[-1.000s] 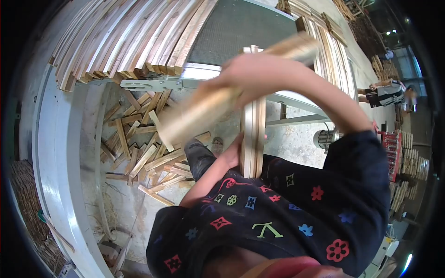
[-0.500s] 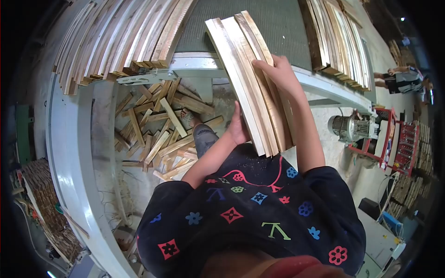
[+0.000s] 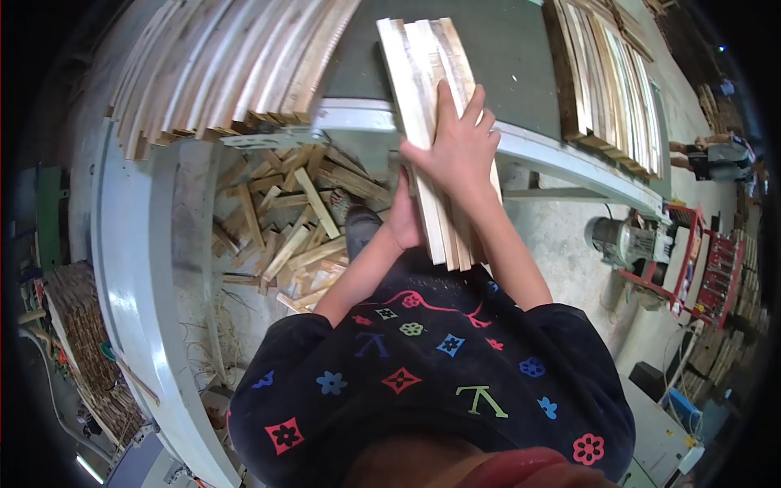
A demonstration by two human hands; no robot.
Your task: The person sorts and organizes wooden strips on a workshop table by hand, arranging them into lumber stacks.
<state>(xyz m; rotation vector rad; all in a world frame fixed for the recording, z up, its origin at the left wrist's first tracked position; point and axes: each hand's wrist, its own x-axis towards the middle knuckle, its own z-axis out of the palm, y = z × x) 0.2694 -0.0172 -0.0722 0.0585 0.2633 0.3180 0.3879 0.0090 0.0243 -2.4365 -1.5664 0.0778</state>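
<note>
A bundle of several pale wooden slats (image 3: 419, 89) lies lengthwise with its far end on the dark green conveyor belt (image 3: 504, 57). My right hand (image 3: 455, 146) presses flat on top of the bundle, fingers spread. My left hand (image 3: 404, 218) grips the bundle's left side near its near end, partly hidden under it. The near ends of the slats hang over my dark patterned shirt.
Stacks of long slats (image 3: 220, 65) rest left of the belt, and more slats (image 3: 610, 73) on the right. Offcuts (image 3: 285, 220) litter the floor below the white machine frame (image 3: 130, 244). A motor (image 3: 622, 240) and red racks (image 3: 708, 260) stand right. People (image 3: 720, 154) work far right.
The bundle went from a blurred swing in the air to lying on the belt's edge. My right hand moved from gripping the bundle's right edge to pressing flat on top.
</note>
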